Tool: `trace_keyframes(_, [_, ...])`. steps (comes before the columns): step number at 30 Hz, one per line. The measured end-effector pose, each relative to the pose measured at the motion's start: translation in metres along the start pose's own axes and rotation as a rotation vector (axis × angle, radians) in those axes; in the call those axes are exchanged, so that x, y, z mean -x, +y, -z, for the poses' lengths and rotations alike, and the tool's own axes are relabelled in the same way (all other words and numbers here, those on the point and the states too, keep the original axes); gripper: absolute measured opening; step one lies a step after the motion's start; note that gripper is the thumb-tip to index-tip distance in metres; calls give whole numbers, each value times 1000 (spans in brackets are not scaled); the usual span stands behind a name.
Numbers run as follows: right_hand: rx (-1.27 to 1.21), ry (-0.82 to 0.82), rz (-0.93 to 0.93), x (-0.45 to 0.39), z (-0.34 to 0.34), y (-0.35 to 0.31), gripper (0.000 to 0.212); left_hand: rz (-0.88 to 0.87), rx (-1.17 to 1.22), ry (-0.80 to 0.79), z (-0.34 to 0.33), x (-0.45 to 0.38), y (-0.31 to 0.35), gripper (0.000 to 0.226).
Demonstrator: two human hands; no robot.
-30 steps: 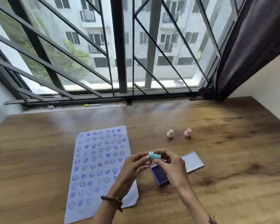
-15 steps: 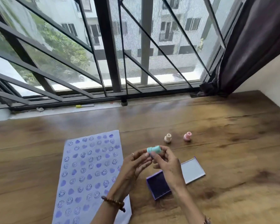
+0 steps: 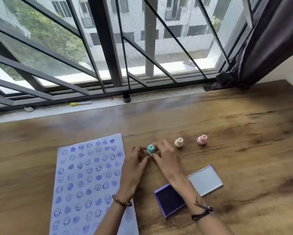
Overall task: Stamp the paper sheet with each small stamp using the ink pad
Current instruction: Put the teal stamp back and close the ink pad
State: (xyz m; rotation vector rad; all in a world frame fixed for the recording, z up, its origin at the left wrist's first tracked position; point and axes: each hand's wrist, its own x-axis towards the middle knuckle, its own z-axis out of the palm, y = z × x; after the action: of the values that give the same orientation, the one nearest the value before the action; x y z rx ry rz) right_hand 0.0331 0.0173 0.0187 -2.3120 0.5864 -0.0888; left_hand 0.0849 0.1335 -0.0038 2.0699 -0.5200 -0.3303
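- Two hands meet at the centre of the frame around a teal stamp [image 3: 150, 148]: the left hand [image 3: 133, 167] comes up from the lower middle, its fingers curled loosely beside the stamp, and the right hand [image 3: 166, 160] pinches it with thumb and fingertips.
- Whether the teal stamp touches the table [image 3: 244, 133] I cannot tell; it sits at the tips of both hands, upright.
- Just right of the right hand stand a cream stamp [image 3: 179, 142] and, further right, a pink stamp [image 3: 202, 139], apart from each other.
- The paper sheet [image 3: 84, 180], covered with purple smileys and hearts, lies at lower left, partly under the left wrist.
- The open ink pad [image 3: 169, 199] lies at lower centre right, below the right forearm, its lid [image 3: 205, 180] flipped to the right.
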Motion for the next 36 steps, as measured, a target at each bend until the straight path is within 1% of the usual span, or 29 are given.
trace_keyframes(2, [-35, 28, 9, 7, 5, 2, 31, -15, -19, -1, 0, 4, 0, 28])
trace_keyframes(3, [-60, 71, 9, 13, 9, 4, 31, -14, -25, 5, 1, 8, 0, 28])
trace_keyframes(6, [-90, 233, -25, 44, 28, 17, 19, -36, -37, 5, 7, 29, 1, 28])
trace_keyframes(8, [-89, 332, -97, 67, 43, 34, 12, -58, -52, -34, 10, 50, 0, 30])
trace_keyframes(10, [-45, 421, -193, 87, 55, 54, 14, -70, -61, -104, 11, 70, 0, 31])
trace_keyframes(11, [-28, 452, -245, 95, 59, 64, 13, -80, -80, -148, 11, 78, 0, 35])
trace_keyframes(12, [-14, 479, -294, 101, 61, 72, 12, -90, -113, -194, 10, 85, -1, 43])
trace_keyframes(13, [7, 501, -343, 106, 63, 80, 13, -100, -161, -237, 8, 91, -2, 54])
trace_keyframes(14, [33, 513, -390, 110, 63, 86, 18, -115, -214, -265, 6, 95, -3, 66])
trace_keyframes(15, [56, 510, -433, 111, 61, 91, 26, -132, -256, -273, 3, 99, -3, 74])
trace_keyframes(16, [65, 498, -472, 113, 59, 94, 33, -150, -281, -269, 1, 102, -3, 79])
trace_keyframes(17, [67, 486, -501, 113, 57, 96, 36, -166, -291, -258, -1, 104, -2, 79])
trace_keyframes(19, [37, 480, -526, 113, 55, 96, 33, -178, -287, -229, -4, 106, -1, 75])
trace_keyframes(21, [-105, 509, -523, 111, 57, 93, 26, -180, -299, -210, -6, 106, -3, 71])
trace_keyframes(23, [-287, 560, -459, 114, 64, 83, 17, -178, -308, -206, -7, 106, -6, 69])
trace_keyframes(24, [-324, 585, -390, 117, 67, 76, 14, -173, -303, -202, -7, 107, -7, 68])
trace_keyframes(25, [-306, 596, -302, 123, 69, 68, 13, -168, -299, -196, -7, 108, -8, 68])
trace_keyframes(27, [-161, 568, -89, 137, 66, 51, 14, -155, -285, -187, -8, 109, -7, 67])
trace_keyframes(29, [13, 507, 133, 153, 52, 40, 14, -140, -258, -193, -8, 109, -7, 66])
trace_keyframes(31, [203, 444, 311, 166, 34, 37, 4, -141, -224, -206, -6, 108, -9, 64])
trace_keyframes(33, [340, 383, 415, 175, 17, 42, 6, -143, -195, -202, -5, 108, -12, 53])
trace_keyframes(34, [368, 352, 425, 178, 12, 45, 4, -142, -185, -192, -4, 108, -12, 47])
trace_keyframes(36, [370, 302, 406, 179, 5, 49, 16, -131, -152, -159, -5, 108, -11, 40])
